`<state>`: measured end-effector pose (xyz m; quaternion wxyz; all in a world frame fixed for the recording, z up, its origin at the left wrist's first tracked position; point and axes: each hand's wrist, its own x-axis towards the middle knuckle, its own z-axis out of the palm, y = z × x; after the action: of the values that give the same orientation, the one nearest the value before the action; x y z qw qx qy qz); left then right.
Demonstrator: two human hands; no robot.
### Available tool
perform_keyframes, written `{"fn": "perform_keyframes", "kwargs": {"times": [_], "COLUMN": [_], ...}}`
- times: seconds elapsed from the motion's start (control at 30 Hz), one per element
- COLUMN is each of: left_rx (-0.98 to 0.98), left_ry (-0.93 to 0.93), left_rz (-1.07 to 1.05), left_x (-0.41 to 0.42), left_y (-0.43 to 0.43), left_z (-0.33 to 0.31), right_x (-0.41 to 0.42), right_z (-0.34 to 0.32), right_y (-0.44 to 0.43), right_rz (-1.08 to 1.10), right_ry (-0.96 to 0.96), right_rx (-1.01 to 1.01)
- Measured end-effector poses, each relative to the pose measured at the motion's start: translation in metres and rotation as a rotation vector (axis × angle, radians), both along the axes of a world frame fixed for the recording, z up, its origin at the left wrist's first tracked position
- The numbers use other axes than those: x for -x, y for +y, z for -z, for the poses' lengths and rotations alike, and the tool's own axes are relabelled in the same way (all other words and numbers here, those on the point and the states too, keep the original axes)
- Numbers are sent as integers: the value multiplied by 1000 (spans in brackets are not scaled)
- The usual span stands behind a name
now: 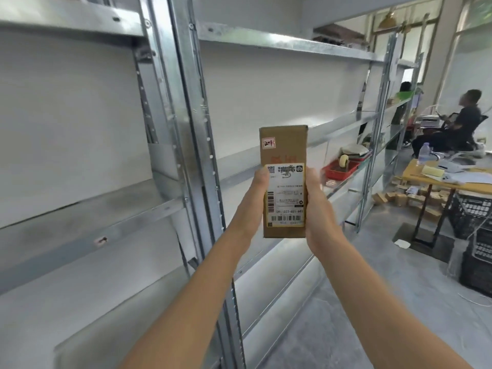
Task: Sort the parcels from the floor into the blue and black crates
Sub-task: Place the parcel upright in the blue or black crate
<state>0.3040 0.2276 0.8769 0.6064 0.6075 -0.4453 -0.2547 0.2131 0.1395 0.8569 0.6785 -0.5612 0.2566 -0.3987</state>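
Head view
Parcel: a brown oblong cardboard parcel [283, 150] is held upright in the air, in the middle of the view, in front of the grey metal shelving [191, 102]; it touches no shelf.
Label: a white shipping label with barcodes [286, 195] covers the lower half of the parcel's front face; a small white sticker with red handwriting [267, 143] sits near the upper left corner.
Left hand: the left hand [257, 193] grips the parcel's left long edge, with the thumb tip beside the label's upper left corner; the other fingers are hidden behind the box.
Right hand: the right hand [316, 206] grips the right long edge, thumb along that edge; its other fingers are hidden too.
Shelf: a red plastic tray [338, 170] stands on a middle shelf, right of the parcel; a roll of tape [344, 161] is in it or just behind it, I cannot tell which.
Crates: black plastic lattice crates [474, 214] are stacked on the floor at the right edge, beside the yellow table [436, 179], well apart from the parcel.
Floor: small cardboard boxes [399, 199] lie heaped under the table.
Tabletop: a clear plastic bottle [424, 153] stands near the left corner.
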Motion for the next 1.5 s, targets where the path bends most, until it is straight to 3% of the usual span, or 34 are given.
{"fn": "perform_keyframes", "kwargs": {"times": [0.77,1.07,1.5], "left_rx": [75,77,30], "left_ry": [18,52,124], "left_rz": [-926,-1215,-1556], "left_x": [55,89,132], "left_y": [223,354,607], "left_z": [-22,-8,39], "right_x": [-60,-63,-47], "right_z": [-23,-8,32], "right_y": [187,330,600], "right_rz": [-920,-1224,-1525], "right_ry": [-43,-14,124], "right_rx": [30,31,71]}}
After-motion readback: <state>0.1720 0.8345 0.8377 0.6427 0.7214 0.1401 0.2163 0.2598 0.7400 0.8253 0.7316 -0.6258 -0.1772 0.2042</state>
